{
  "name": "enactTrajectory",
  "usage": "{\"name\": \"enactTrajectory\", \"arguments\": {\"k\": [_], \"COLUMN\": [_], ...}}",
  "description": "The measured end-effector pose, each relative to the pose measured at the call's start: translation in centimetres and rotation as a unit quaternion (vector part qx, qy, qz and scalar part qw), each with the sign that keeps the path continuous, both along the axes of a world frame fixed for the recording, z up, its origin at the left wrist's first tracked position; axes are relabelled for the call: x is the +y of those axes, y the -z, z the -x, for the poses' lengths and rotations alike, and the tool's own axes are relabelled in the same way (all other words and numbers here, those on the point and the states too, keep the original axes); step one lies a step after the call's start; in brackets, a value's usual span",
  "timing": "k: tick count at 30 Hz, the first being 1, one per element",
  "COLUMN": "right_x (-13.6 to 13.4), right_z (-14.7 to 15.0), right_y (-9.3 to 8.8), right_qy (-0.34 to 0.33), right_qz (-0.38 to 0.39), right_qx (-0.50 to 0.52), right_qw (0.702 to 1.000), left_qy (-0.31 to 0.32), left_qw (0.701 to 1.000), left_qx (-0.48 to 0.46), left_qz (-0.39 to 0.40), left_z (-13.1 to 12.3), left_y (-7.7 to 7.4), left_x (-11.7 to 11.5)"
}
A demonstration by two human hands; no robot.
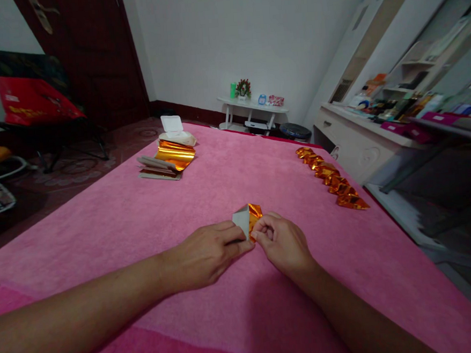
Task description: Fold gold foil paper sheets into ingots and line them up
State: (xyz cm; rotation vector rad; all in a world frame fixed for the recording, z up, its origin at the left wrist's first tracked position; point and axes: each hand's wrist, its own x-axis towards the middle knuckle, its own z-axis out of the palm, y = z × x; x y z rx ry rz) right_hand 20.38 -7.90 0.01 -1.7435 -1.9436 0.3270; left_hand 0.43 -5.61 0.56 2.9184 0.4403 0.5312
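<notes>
A small sheet of gold foil paper (249,218), white on its back and partly folded, lies on the pink towel-covered surface (235,166) in front of me. My left hand (206,254) presses on its near left edge with the fingers closed together. My right hand (282,243) pinches the paper's right edge between thumb and fingertips. Both hands touch the paper and nearly touch each other.
A row of several folded gold foil pieces (332,179) lines the right edge. A stack of gold foil sheets (170,159) and a white wipes pack (176,132) sit at the far left. A dresser (357,135), a low white table (251,111) and a chair (33,110) stand around.
</notes>
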Motion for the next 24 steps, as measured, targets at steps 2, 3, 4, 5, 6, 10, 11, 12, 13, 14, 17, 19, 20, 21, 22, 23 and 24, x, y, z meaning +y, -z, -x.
{"name": "enactTrajectory", "arguments": {"k": [2,3,4,5,6,10,11,12,13,14,17,19,20,21,22,23,24], "right_x": [0.02,0.03,0.04,0.04,0.04,0.01,0.0,0.01,0.02,0.04,0.13,0.15,0.11,0.04,-0.08,-0.24,-0.45], "right_z": [0.0,-0.01,-0.02,-0.04,-0.05,-0.03,0.0,0.02,0.04,0.06,0.07,0.04,0.02,0.0,-0.02,-0.04,-0.06], "right_y": [0.05,0.09,0.12,0.15,0.18,0.21,0.2,0.19,0.19,0.2,0.3,0.39,0.4,0.37,0.3,0.19,0.04], "right_qy": [0.0,-0.001,-0.003,-0.004,-0.006,-0.004,-0.003,-0.003,-0.003,-0.001,0.001,-0.012,-0.024,-0.037,-0.048,-0.057,-0.065], "right_qz": [-0.002,-0.002,-0.002,-0.004,-0.005,-0.009,-0.008,-0.007,-0.006,-0.004,-0.007,-0.013,-0.016,-0.02,-0.024,-0.028,-0.033], "right_qx": [-0.002,-0.002,-0.001,0.0,0.002,0.008,0.007,0.006,0.007,0.01,0.026,0.026,0.02,0.011,0.0,-0.011,-0.023], "right_qw": [1.0,1.0,1.0,1.0,1.0,1.0,1.0,1.0,1.0,1.0,1.0,1.0,0.999,0.999,0.999,0.998,0.997], "left_qy": [0.004,0.004,0.003,0.002,0.001,-0.012,-0.016,-0.019,-0.021,-0.024,-0.028,-0.032,-0.033,-0.033,-0.032,-0.03,-0.028], "left_qw": [1.0,1.0,1.0,1.0,1.0,1.0,1.0,1.0,0.999,0.999,0.999,0.999,0.999,0.999,0.999,0.999,0.999], "left_qx": [-0.002,-0.006,-0.009,-0.011,-0.01,0.008,0.015,0.022,0.029,0.036,0.046,0.044,0.041,0.036,0.031,0.025,0.018], "left_qz": [-0.001,-0.003,-0.004,-0.005,-0.005,-0.003,-0.003,-0.003,-0.003,-0.003,0.0,0.001,0.0,0.0,0.001,0.006,0.013], "left_z": [0.02,0.01,0.0,-0.01,-0.02,-0.08,-0.1,-0.13,-0.16,-0.2,-0.33,-0.42,-0.45,-0.45,-0.43,-0.38,-0.29], "left_y": [-0.04,-0.05,-0.05,-0.03,-0.01,0.08,0.09,0.1,0.11,0.12,0.12,0.09,0.08,0.06,0.05,0.04,0.04], "left_x": [-0.01,0.0,0.0,0.0,0.0,-0.04,-0.06,-0.07,-0.09,-0.11,-0.19,-0.25,-0.28,-0.3,-0.31,-0.28,-0.23]}}
